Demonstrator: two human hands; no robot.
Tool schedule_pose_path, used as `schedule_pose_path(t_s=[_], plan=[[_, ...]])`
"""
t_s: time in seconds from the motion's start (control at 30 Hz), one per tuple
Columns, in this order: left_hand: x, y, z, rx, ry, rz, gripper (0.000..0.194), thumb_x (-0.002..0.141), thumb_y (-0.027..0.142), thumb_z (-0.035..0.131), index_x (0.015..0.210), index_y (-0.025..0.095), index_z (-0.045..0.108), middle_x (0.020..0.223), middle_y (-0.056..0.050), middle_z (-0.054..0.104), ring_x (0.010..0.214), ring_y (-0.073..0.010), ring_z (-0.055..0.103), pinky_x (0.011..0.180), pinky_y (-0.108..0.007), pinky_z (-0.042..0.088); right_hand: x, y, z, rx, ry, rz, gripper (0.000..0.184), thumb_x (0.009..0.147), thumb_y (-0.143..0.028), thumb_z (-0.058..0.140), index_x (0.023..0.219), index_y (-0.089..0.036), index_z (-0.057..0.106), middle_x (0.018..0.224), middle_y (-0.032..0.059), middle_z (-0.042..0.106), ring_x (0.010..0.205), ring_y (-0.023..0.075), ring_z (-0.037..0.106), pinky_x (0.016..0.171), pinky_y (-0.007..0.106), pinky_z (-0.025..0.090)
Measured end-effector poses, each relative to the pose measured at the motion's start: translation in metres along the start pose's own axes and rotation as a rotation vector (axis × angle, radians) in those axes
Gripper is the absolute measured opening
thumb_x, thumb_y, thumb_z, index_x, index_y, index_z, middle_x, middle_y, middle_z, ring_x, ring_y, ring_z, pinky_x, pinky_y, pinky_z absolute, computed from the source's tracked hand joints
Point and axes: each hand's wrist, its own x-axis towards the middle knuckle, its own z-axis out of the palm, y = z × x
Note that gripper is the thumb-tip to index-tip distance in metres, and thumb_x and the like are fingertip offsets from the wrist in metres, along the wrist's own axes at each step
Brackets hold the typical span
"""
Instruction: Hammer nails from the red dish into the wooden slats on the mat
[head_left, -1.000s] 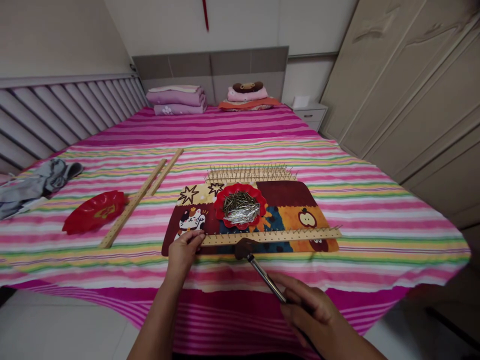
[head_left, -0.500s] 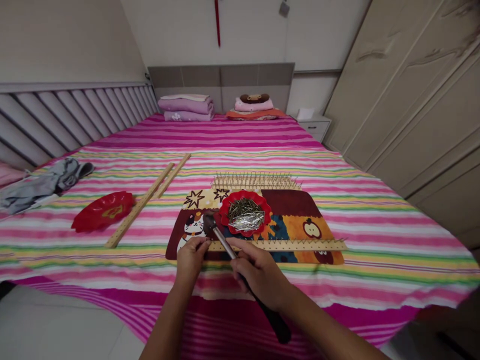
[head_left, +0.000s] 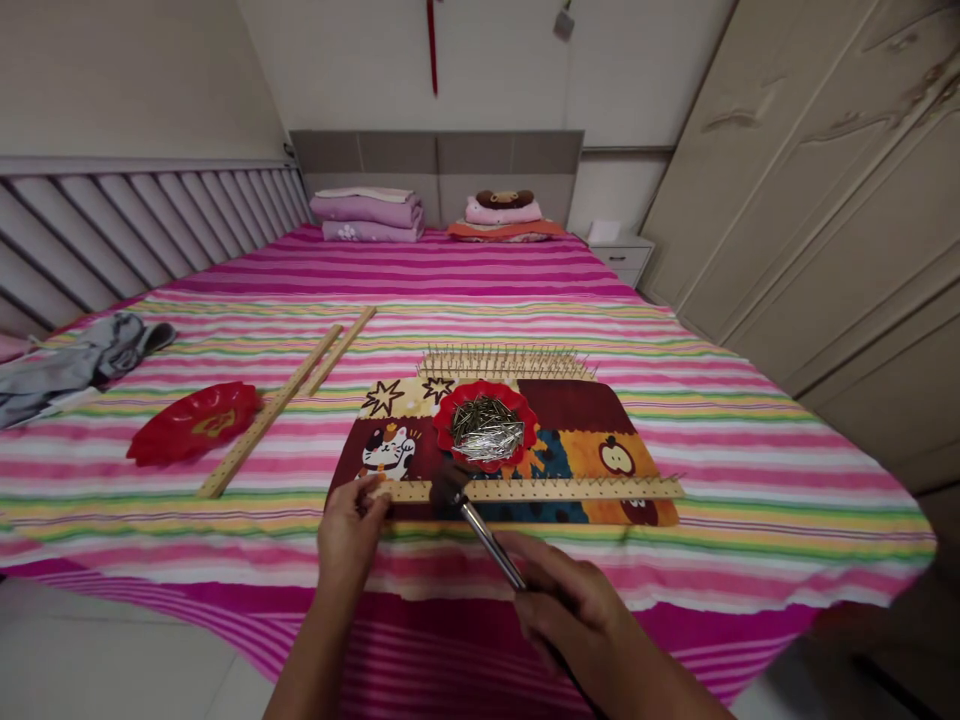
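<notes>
While the left hand (head_left: 351, 522) pinches the left end of the perforated wooden strip (head_left: 555, 489) between nearly closed thumb and fingers, the right hand (head_left: 566, 600) grips the hammer (head_left: 491, 545) with fingers wrapped around its handle. The strip lies across the near part of the patterned mat (head_left: 576, 408). The hammer head is over or just above the strip. Beyond it, the scalloped red bowl (head_left: 442, 415) contains nails (head_left: 487, 428).

left hand (head_left: 351, 522): fingertips pinched, ahead of its wrist | right hand (head_left: 566, 600): fingers curled closed, right of left
</notes>
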Motion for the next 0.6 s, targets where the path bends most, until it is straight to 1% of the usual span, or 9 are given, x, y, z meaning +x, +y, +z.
schedule_pose_path(t_s=[0.03,0.07,0.13,0.17,0.27,0.37,0.47,0.53,0.6], plan=[[0.001,-0.003,-0.004,0.038,0.002,-0.014,0.049,0.060,0.045,0.058,0.098,0.017,0.066,0.091,-0.008,0.066,0.076,-0.0208,0.060,0.072,-0.033,0.049,-0.007,0.005,-0.003,-0.008,0.002,0.009,0.046,0.084,-0.021,0.048,0.130,-0.023,0.052,0.057,-0.0079,0.044,0.044,0.0066,0.038,0.043,0.020,0.032],[0.003,-0.005,-0.007,0.070,-0.031,-0.022,0.051,0.057,0.045,0.059,0.099,0.015,0.065,0.092,-0.009,0.067,0.078,-0.0220,0.061,0.072,-0.033,0.049,-0.013,0.009,-0.005,-0.018,0.004,0.016,0.046,0.085,-0.021,0.048,0.131,-0.024,0.052,0.058,-0.0077,0.043,0.045,0.0067,0.038,0.043,0.020,0.031],[0.006,-0.007,-0.012,0.112,-0.167,-0.033,0.052,0.056,0.044,0.060,0.098,0.015,0.065,0.087,-0.010,0.068,0.078,-0.0243,0.062,0.070,-0.034,0.049,-0.021,0.017,-0.008,-0.040,0.002,0.028,0.046,0.085,-0.019,0.047,0.131,-0.026,0.052,0.059,-0.0075,0.043,0.046,0.0067,0.038,0.044,0.020,0.031],[0.008,-0.006,-0.013,0.146,-0.204,-0.050,0.051,0.056,0.046,0.059,0.097,0.015,0.065,0.082,-0.009,0.069,0.075,-0.0252,0.063,0.067,-0.034,0.049,-0.023,0.019,-0.009,-0.049,-0.003,0.034,0.047,0.085,-0.017,0.047,0.130,-0.027,0.052,0.060,-0.0075,0.044,0.046,0.0065,0.038,0.044,0.019,0.031],[0.012,-0.002,-0.012,0.253,-0.183,-0.067,0.045,0.059,0.048,0.057,0.090,0.018,0.067,0.080,-0.010,0.069,0.077,-0.0291,0.063,0.063,-0.036,0.047,-0.025,0.019,-0.011,-0.058,-0.003,0.038,0.049,0.082,-0.013,0.049,0.128,-0.029,0.055,0.059,-0.0079,0.045,0.046,0.0063,0.038,0.044,0.018,0.032],[0.011,0.003,-0.005,0.292,-0.228,-0.064,0.045,0.060,0.052,0.058,0.091,0.021,0.067,0.081,-0.009,0.070,0.079,-0.0314,0.063,0.059,-0.037,0.046,-0.027,0.014,-0.013,-0.056,0.040,0.034,0.049,0.080,-0.013,0.052,0.125,-0.032,0.057,0.062,-0.0078,0.045,0.048,0.0061,0.039,0.044,0.017,0.032],[0.004,0.008,0.005,0.305,-0.234,-0.036,0.046,0.065,0.052,0.054,0.095,0.020,0.066,0.083,-0.009,0.068,0.081,-0.0308,0.063,0.062,-0.037,0.047,-0.032,0.010,-0.013,-0.038,0.053,0.098,0.045,0.081,-0.017,0.054,0.123,-0.032,0.059,0.064,-0.0075,0.045,0.048,0.0056,0.038,0.043,0.016,0.032],[-0.002,0.012,0.015,0.306,-0.208,0.011,0.044,0.067,0.049,0.050,0.094,0.018,0.065,0.085,-0.010,0.067,0.082,-0.0293,0.062,0.066,-0.037,0.048,-0.035,0.012,-0.012,-0.038,0.046,0.123,0.044,0.081,-0.018,0.054,0.123,-0.032,0.059,0.063,-0.0075,0.045,0.048,0.0059,0.040,0.044,0.016,0.032],[-0.008,0.017,0.027,0.295,-0.199,0.078,0.042,0.067,0.046,0.050,0.093,0.016,0.065,0.086,-0.011,0.065,0.083,-0.0273,0.061,0.071,-0.036,0.048,-0.035,0.016,-0.012,-0.039,0.043,0.117,0.046,0.081,-0.017,0.053,0.124,-0.031,0.058,0.061,-0.0076,0.045,0.049,0.0065,0.042,0.045,0.016,0.034]])
